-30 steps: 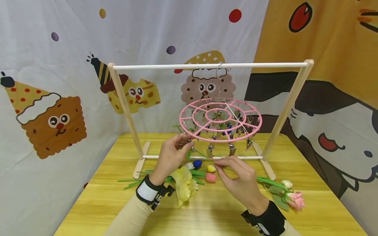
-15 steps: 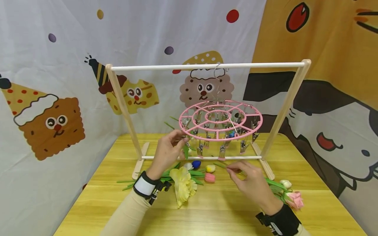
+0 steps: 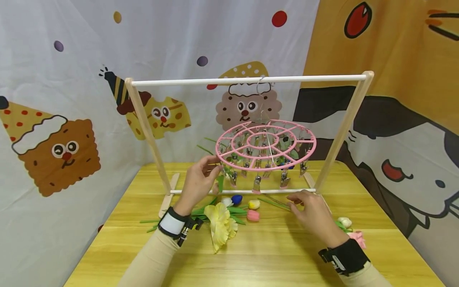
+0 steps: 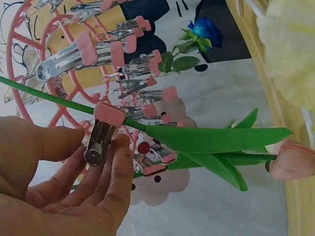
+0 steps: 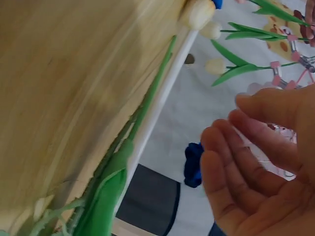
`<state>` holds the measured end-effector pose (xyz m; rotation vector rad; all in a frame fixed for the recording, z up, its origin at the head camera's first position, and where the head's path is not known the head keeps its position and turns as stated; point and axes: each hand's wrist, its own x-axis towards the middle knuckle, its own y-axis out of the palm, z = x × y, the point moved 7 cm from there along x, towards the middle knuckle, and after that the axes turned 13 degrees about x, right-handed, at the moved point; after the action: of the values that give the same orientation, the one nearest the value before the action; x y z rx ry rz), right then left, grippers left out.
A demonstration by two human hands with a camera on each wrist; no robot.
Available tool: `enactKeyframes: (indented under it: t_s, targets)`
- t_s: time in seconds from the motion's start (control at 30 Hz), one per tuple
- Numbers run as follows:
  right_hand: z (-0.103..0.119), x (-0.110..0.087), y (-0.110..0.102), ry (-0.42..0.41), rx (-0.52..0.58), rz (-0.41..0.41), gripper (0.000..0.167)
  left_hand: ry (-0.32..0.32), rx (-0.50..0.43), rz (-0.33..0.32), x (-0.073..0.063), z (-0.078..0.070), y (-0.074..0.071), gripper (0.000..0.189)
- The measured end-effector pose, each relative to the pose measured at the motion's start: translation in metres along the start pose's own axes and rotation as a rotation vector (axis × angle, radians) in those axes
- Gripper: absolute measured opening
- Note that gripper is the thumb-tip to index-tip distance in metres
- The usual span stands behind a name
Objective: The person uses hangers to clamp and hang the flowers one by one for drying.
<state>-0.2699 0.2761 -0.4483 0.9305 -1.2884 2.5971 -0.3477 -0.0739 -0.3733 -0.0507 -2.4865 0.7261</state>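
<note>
A pink round clip hanger (image 3: 259, 169) hangs with metal clips around its rings. At its left rim my left hand (image 3: 201, 179) pinches one clip (image 4: 104, 130) between thumb and fingers. The clip's pink tips grip the green stem of a pale pink tulip (image 4: 293, 161), which hangs bud down. More clips dangle behind, and a blue rose (image 4: 206, 33) hangs on the far side. My right hand (image 3: 312, 211) hovers over the right of the table, fingers loosely bent and nothing between them. Green stems (image 3: 274, 202) lie close to its fingertips.
A wooden stand with a white rod (image 3: 201, 81) carries the hanger. Left of centre on the table lie a yellow flower (image 3: 220, 227), a blue tulip (image 3: 236, 199) and a pink tulip (image 3: 253, 215). A pink rose (image 3: 358, 238) and a white tulip (image 3: 345, 222) lie right.
My right hand has moved away from the hanger, right and down towards the lying stems. The hanger has turned somewhat, shifting its clips. My left hand stays at the left rim.
</note>
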Motion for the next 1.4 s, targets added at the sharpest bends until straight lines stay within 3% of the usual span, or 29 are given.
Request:
enactKeyframes:
  t_s: [0.17,0.33,0.93,1.13,1.4]
  targets:
    - [-0.020,0.000,0.015,0.087,-0.011,0.142,0.019,-0.004,-0.020,0.013,-0.003,0.006,0.000,0.040]
    - [-0.033,0.001,0.030,0.099,-0.003,0.235,0.018,-0.025,0.017,0.019,-0.011,0.011,-0.003,0.045]
    - [-0.042,0.002,0.036,0.123,-0.026,0.252,0.019,-0.034,0.243,0.074,-0.047,0.027,-0.001,0.035]
    - [-0.033,0.001,0.029,0.098,-0.026,0.260,0.021,-0.003,0.276,0.105,-0.055,0.021,0.008,0.024]
    - [-0.006,0.005,0.011,0.017,-0.083,0.183,0.022,0.043,0.299,0.171,-0.067,0.011,0.029,0.015]
